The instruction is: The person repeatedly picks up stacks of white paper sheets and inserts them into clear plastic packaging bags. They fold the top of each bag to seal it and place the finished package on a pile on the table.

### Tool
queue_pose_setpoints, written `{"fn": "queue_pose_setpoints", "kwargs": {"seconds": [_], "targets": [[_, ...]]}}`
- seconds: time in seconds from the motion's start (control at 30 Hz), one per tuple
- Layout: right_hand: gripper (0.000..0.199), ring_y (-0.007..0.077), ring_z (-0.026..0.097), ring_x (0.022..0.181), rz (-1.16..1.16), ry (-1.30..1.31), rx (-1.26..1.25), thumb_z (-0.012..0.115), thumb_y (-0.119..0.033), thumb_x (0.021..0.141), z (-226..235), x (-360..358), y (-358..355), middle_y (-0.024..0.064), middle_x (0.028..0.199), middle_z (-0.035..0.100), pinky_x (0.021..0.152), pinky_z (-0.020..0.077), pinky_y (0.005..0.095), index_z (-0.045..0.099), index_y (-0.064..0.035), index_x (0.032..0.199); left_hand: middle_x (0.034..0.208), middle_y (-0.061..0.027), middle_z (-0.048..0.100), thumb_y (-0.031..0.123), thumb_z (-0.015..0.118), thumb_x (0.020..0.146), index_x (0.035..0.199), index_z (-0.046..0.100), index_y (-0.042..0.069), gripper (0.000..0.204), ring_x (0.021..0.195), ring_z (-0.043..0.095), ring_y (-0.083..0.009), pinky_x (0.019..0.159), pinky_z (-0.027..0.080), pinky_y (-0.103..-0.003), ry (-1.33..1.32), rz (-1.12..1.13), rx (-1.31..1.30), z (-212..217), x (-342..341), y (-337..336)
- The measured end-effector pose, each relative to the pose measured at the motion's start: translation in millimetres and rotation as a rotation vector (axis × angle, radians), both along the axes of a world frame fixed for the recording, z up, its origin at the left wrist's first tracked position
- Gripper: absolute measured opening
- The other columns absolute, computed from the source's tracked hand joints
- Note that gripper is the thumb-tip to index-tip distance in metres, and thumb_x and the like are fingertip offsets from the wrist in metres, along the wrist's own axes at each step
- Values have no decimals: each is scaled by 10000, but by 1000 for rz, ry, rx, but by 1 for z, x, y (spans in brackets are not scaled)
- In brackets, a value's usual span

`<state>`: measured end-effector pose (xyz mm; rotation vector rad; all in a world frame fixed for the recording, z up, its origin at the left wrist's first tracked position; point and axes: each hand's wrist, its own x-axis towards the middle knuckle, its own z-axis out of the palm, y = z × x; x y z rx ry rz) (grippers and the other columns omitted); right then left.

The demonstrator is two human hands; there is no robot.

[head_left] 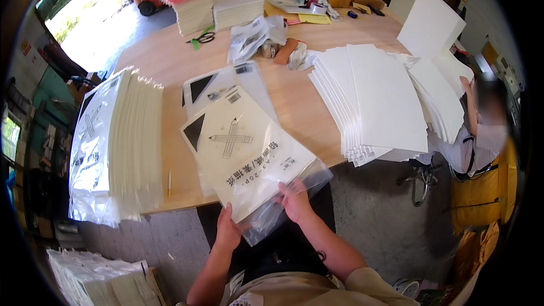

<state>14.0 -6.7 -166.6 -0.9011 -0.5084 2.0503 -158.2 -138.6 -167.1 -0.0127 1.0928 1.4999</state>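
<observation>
A cream drawing-paper pack (243, 161), printed with crossed pencils, lies tilted over the table's near edge inside a see-through plastic bag (315, 177). My left hand (228, 231) grips its near left corner, thumb on top and fingers mostly hidden underneath. Closed on the bag's loose near end is my right hand (294, 199), at the pack's lower right edge. Beneath the held pack, farther back, are more bagged packs (249, 82) with the same dark corner.
A tall stack of bagged packs (122, 141) stands left, with a pencil (169, 185) beside it. White sheets (379, 99) fan out right, near a seated person (479, 119). Scissors (203, 38), plastic bags (252, 37) and paper stacks (238, 8) occupy the table's far side.
</observation>
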Motion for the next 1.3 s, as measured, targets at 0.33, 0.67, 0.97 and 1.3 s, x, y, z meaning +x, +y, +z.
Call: {"fn": "queue_pose_setpoints", "kwargs": {"seconds": [0.33,0.67,0.97,1.3], "targets": [[349,245,650,1050,-26,35,-33,571,-47,972,-16,-5,-3,107,1174,619,847,591,434,472,-78,1305,1315,-140,524,20,505,974,1430,311,165,516,1063,637,-318,627,637,-419,267,-15,96,20,2,20],[303,216,651,922,-137,88,50,596,-25,928,-1,-4,-20,63,1093,631,695,598,381,562,-102,1218,1249,-151,569,0,550,971,1411,344,29,487,1019,655,-246,626,640,-339,526,-58,247,50,-13,22],[415,249,662,1012,-2,330,207,624,-17,938,104,-77,-27,65,1165,625,888,556,534,466,-174,1288,1210,-98,577,20,579,967,1485,292,80,595,940,659,-186,584,625,-323,883,-1,433,189,-93,-4],[648,363,537,1282,888,535,395,509,-66,1021,198,-240,-121,202,1504,414,1072,470,432,146,-91,1557,1100,-87,668,45,685,858,1381,514,78,551,907,662,-169,649,540,-289,1154,212,38,329,-385,-102]]}}
